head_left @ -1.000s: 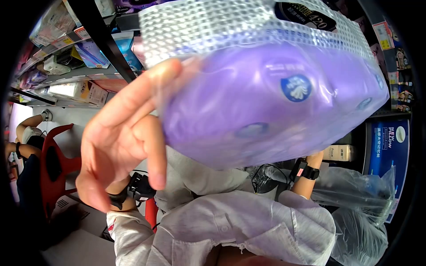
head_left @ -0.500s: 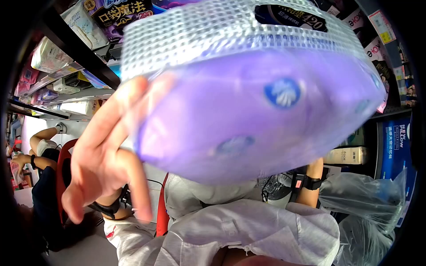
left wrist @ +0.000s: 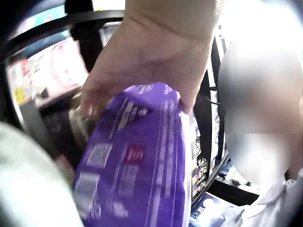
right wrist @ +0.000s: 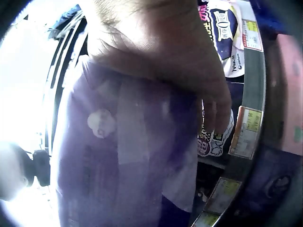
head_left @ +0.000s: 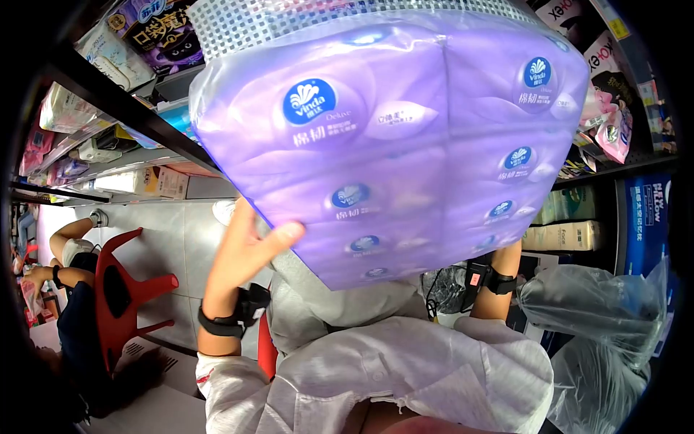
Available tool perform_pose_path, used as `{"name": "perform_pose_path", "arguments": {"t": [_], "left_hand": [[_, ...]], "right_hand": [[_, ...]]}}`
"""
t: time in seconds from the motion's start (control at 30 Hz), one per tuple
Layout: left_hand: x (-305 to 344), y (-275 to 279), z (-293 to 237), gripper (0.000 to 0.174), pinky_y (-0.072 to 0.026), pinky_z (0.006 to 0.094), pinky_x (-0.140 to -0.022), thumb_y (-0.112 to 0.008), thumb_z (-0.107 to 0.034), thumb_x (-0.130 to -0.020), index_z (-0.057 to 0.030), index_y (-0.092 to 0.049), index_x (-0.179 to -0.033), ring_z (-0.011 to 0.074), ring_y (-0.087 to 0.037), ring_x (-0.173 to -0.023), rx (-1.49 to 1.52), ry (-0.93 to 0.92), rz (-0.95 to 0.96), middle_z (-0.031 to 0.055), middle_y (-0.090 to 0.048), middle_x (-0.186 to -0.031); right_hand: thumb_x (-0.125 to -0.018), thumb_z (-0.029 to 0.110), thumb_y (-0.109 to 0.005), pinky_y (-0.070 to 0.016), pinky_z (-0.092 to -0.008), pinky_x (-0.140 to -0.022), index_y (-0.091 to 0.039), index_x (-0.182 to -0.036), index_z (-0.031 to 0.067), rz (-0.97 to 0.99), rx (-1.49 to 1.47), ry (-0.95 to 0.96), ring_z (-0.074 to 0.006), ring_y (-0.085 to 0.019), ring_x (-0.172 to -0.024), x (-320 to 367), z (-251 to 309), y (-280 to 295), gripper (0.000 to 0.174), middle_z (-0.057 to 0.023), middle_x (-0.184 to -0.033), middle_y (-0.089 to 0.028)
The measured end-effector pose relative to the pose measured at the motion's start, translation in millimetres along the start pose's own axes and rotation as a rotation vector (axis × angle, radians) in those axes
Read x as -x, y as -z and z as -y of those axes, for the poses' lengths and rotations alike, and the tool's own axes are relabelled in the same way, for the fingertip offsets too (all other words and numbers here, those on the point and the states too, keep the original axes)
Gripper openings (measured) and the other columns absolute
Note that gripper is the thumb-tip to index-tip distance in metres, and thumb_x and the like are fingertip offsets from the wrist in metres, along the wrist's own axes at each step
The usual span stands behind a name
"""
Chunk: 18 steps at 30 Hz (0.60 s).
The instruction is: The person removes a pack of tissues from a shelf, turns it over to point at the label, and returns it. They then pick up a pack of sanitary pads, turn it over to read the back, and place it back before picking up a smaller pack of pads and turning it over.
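Note:
A large purple multipack of tissues in clear wrap is held up between both hands, its logo-covered face towards the head camera. My left hand grips its lower left edge, thumb on the near face. In the left wrist view that hand spans the narrow end of the tissue pack, fingers on one side and thumb on the other. My right hand is hidden behind the pack in the head view. The right wrist view has the right hand over the pack's other end, fingers bent down the far side.
Shelves of packaged goods stand beyond the pack at left and right. A blue pillow box and clear plastic bags are at the right. On the left are a red stool and another person.
The tissue pack has tilted, so its broad face with several logos now shows. My left hand, spread wide earlier, has moved down and right along the pack's edge, its thumb now on the face.

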State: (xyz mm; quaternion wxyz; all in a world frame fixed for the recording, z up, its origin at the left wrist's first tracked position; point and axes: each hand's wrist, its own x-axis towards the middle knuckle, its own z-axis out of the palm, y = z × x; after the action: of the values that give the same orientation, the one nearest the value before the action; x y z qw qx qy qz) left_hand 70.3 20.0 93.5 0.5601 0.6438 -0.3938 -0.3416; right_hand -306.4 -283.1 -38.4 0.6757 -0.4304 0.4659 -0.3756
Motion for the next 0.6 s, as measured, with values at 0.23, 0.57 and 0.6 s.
{"name": "perform_pose_path", "arguments": {"t": [0.23, 0.57, 0.6], "left_hand": [[43, -3, 12, 0.078, -0.0368, 0.0349, -0.092, -0.072, -0.043, -0.069, 0.0062, -0.041, -0.120, 0.0223, -0.047, -0.108, 0.241, 0.132, 0.048, 0.0127, -0.050, -0.116], [159, 34, 71, 0.071, -0.0389, 0.0372, -0.091, -0.052, -0.049, -0.084, 0.0050, -0.036, -0.126, 0.0243, -0.049, -0.107, 0.264, 0.244, -0.223, 0.0150, -0.048, -0.121], [169, 34, 75, 0.063, -0.0392, 0.0365, -0.091, -0.047, -0.045, -0.088, 0.0045, -0.037, -0.126, 0.0235, -0.050, -0.106, 0.356, 0.294, -0.345, 0.0138, -0.048, -0.121]], "right_hand": [[-0.086, 0.052, -0.046, -0.0470, -0.0328, -0.083, -0.043, -0.123, -0.0004, 0.160, 0.062, -0.026, -0.0206, -0.055, -0.099, 45, 12, -19, 0.064, -0.0109, -0.112, -0.054], [-0.090, 0.054, -0.034, -0.0358, -0.0299, -0.094, -0.035, -0.129, -0.0018, 0.528, 0.346, -0.278, -0.0160, -0.046, -0.109, 111, 20, -146, 0.068, -0.0090, -0.122, -0.047], [-0.090, 0.054, -0.037, -0.0346, -0.0303, -0.095, -0.033, -0.131, -0.0018, 0.653, 0.416, -0.201, -0.0162, -0.046, -0.110, 110, 16, -151, 0.069, -0.0096, -0.125, -0.046]]}}
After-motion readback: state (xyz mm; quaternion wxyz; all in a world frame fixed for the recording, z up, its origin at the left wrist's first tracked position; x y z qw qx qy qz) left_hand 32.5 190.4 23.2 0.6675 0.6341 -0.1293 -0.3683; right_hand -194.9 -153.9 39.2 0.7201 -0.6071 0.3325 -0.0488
